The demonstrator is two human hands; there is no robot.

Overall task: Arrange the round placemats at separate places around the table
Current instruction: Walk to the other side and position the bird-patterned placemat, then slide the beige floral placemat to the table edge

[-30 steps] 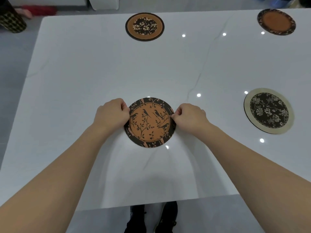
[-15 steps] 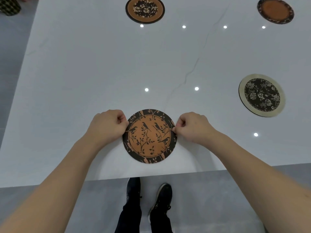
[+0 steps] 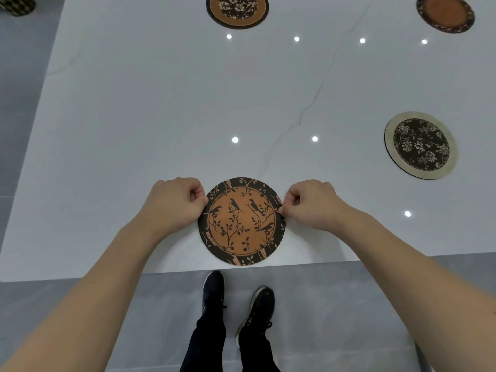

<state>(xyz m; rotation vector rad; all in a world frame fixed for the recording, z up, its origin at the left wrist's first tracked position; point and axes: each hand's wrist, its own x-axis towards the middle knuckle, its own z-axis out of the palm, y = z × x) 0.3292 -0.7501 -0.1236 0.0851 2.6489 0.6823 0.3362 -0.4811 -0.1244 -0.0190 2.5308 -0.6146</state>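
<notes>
An orange round placemat with black birds and branches (image 3: 241, 224) lies flat on the white table (image 3: 161, 116), its near rim right at the table's front edge. My left hand (image 3: 174, 205) pinches its left rim and my right hand (image 3: 311, 204) pinches its right rim. A cream-rimmed black floral placemat (image 3: 420, 145) lies to the right. Two more lie at the far side: an orange one with a dark floral centre (image 3: 237, 10) and a dark-rimmed orange one (image 3: 445, 13).
The table's front edge runs just below the held placemat, with grey floor and my black shoes (image 3: 236, 299) beneath. The table's left edge slants up the left side. A dark patterned object (image 3: 17, 5) stands on the floor at the far left.
Both hands have drawn the bird placemat toward me, from further in on the table to its front edge. The view has tilted down, showing my feet.
</notes>
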